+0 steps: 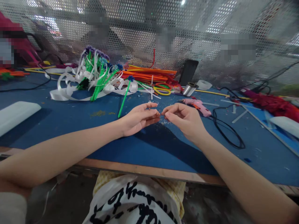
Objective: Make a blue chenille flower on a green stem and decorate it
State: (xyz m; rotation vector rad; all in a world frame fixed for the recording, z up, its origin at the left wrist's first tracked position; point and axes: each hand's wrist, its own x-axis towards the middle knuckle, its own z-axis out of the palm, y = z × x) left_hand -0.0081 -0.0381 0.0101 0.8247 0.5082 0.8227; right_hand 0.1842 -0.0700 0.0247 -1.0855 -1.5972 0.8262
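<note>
Over the middle of the blue tabletop, both hands meet fingertip to fingertip. My left hand [139,119] is closed in a loose pinch, its thumb lying along the fingers. My right hand [185,119] pinches thumb against forefinger, just touching or almost touching the left fingertips. Whatever lies between the fingers is too small or hidden to make out. Behind my left hand rests a green pipe-cleaner stem with a blue flower tip [124,99]. A pink glue gun [198,105] lies just beyond my right hand.
Green-stemmed flowers [100,77] with white ribbon [62,91] heap at back left. Orange pipe cleaners [149,74], a dark phone [188,71] and a silver spool [189,89] line the back by a perforated metal screen [140,28]. A black cable [227,140] loops at right.
</note>
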